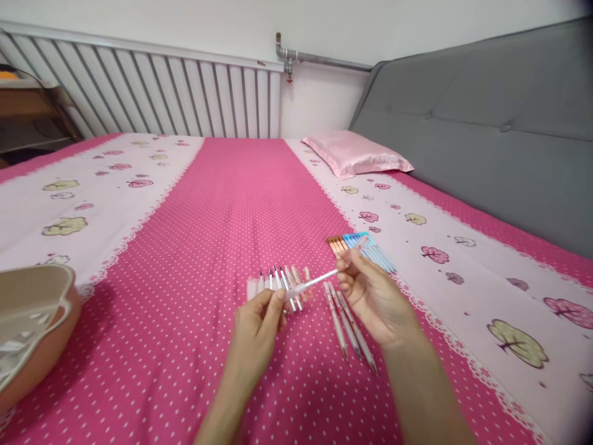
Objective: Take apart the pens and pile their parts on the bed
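Both my hands hold one slim white pen [313, 283] level above a pink dotted bedsheet [194, 259]. My left hand [257, 327] pinches its left end, where a clear cap part sits. My right hand [370, 295] pinches the right end. Just beyond the left hand lies a row of several pens and pale pink caps [280, 283]. Three capped pens [349, 326] lie side by side under my right hand. A bundle of orange and blue pens [361, 247] rests behind my right hand.
A tan bag [32, 321] sits at the left edge of the bed. A pink satin pillow [356, 154] lies at the head, beside a grey padded headboard [486, 136]. A white radiator [152, 93] runs along the far wall.
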Tool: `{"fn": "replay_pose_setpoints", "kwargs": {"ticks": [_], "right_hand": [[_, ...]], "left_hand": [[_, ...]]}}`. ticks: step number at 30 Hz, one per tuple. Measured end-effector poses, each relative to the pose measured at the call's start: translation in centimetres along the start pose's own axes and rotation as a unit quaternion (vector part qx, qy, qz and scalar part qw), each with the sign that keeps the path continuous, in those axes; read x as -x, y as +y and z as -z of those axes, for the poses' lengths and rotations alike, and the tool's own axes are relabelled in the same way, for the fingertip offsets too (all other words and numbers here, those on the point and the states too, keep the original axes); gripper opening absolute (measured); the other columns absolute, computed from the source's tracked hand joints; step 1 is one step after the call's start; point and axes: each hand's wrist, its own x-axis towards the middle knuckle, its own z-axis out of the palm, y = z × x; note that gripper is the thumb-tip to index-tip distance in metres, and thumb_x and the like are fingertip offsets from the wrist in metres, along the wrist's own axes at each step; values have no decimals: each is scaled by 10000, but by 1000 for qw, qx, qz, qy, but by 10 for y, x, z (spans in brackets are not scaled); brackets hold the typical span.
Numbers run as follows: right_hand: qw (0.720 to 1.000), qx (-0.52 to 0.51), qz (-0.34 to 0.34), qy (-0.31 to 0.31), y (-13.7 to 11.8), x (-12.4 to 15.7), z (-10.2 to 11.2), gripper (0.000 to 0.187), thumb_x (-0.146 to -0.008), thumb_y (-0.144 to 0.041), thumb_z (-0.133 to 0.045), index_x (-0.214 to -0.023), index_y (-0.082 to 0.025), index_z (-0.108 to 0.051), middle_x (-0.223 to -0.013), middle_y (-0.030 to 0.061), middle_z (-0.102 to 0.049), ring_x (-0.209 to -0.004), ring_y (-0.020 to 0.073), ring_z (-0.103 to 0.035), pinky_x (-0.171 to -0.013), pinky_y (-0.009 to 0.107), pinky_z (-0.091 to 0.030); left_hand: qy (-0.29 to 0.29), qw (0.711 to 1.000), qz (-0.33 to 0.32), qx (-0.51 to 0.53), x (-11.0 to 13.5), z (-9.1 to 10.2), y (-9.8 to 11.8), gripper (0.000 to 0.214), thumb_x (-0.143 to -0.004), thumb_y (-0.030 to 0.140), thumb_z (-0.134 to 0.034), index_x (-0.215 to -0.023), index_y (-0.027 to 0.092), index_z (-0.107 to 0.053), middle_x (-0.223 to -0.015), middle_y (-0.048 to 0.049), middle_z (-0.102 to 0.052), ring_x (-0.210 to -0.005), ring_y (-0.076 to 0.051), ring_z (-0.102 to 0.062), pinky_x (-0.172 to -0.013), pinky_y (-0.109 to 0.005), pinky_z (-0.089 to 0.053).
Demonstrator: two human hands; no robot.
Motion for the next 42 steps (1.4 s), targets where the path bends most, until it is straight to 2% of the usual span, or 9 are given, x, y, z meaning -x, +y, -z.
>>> {"fn": "replay_pose_setpoints", "kwargs": {"ticks": [5,8,12,19,25,30,36,39,42], "right_hand": [[996,-10,73,53,-8,-3,7,108,-728,-283,-661,-720,-186,-615,-686,-17,-538,-569,56,-487,-492,137,-433],[995,31,95,22,5,-2,-2,111,-764,-301,-622,-757,-190,-614,-706,-7,-554,-607,70,-506,-531,160,-437],[991,106,46,-61,41,-3,-15,175,-799,-373,-566,-812,-201,-596,-734,-3,-567,-622,87,-516,-560,201,-438],[970,221,50,-92,88,-13,-14,255,-800,-439,-524,-838,-190,-560,-743,-5,-565,-662,102,-541,-589,216,-451],[953,263,45,-142,97,-14,-11,250,-832,-429,-471,-880,-192,-534,-773,2,-578,-678,108,-561,-607,228,-466],[952,271,7,-140,94,-14,-9,283,-816,-470,-471,-864,-191,-491,-819,17,-591,-685,121,-610,-488,188,-449],[939,319,-42,-122,80,-14,-6,323,-798,-520,-450,-863,-204,-459,-828,5,-605,-463,89,-582,-320,156,-294],[898,433,1,-83,72,-14,-2,321,-806,-503,-442,-739,-190,-477,-599,-37,-558,-401,82,-516,-393,190,-319],[791,609,59,-18,69,-15,1,313,-787,-456,-486,-627,-187,-497,-512,-19,-540,-466,115,-514,-473,226,-317]], "left_hand": [[128,989,43,-60,-9,25,-13,417,-742,555,-496,-701,152,-594,-528,1,-551,-472,-126,-462,-470,-222,-312],[178,975,80,-104,-12,27,-24,414,-730,535,-515,-861,155,-617,-598,-27,-624,-480,-154,-511,-475,-235,-321],[149,976,73,-143,-15,16,-33,366,-777,456,-467,-937,158,-605,-672,-62,-665,-544,-185,-576,-527,-260,-349],[101,971,72,-205,-15,6,-36,353,-761,375,-479,-1030,162,-560,-613,-24,-630,-543,-179,-566,-520,-258,-341],[64,976,70,-197,-15,5,-34,412,-712,383,-518,-1041,137,-554,-627,-23,-623,-561,-178,-572,-521,-261,-358],[43,977,61,-201,-14,6,-30,367,-708,289,-505,-1042,143,-545,-639,-10,-623,-574,-164,-575,-547,-256,-372],[46,973,54,-218,-12,7,-31,290,-699,225,-462,-968,165,-553,-591,11,-588,-536,-147,-546,-514,-240,-342],[59,973,58,-217,-12,8,-32,276,-714,280,-471,-952,171,-557,-607,6,-592,-552,-152,-548,-514,-241,-339],[63,970,64,-226,-11,8,-31,279,-728,313,-470,-956,183,-563,-623,4,-602,-566,-155,-551,-523,-245,-343]]}}
